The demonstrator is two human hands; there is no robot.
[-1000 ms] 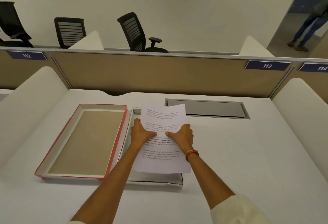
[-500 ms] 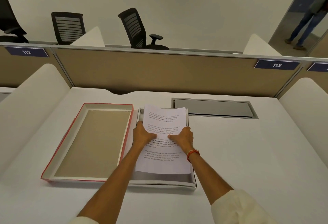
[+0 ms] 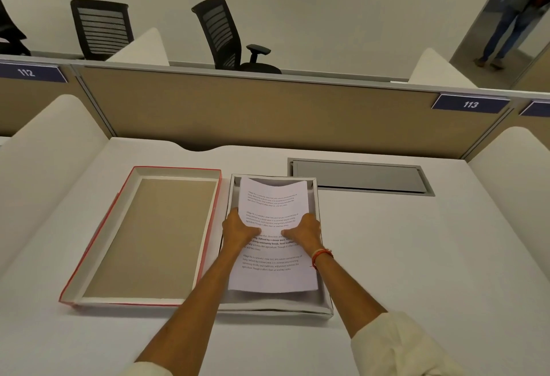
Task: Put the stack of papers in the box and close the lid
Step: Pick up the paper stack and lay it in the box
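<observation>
The stack of papers (image 3: 272, 200), white sheets with printed text, lies inside the open white box (image 3: 326, 304) at the middle of the desk, its far end bowed upward. My left hand (image 3: 238, 228) grips the stack's left edge with the thumb on top. My right hand (image 3: 306, 231), with a red thread at the wrist, grips the right edge the same way. The lid (image 3: 110, 230), red outside and brown inside, lies upside down just left of the box, touching it.
A grey cable hatch (image 3: 357, 176) is set in the white desk (image 3: 416, 256) behind the box on the right. White side dividers and a tan back partition (image 3: 253, 108) enclose the desk. Black office chairs and a standing person are beyond.
Both hands have lowered the paper stack from above the box down into it. The camera has shifted closer and slightly right.
</observation>
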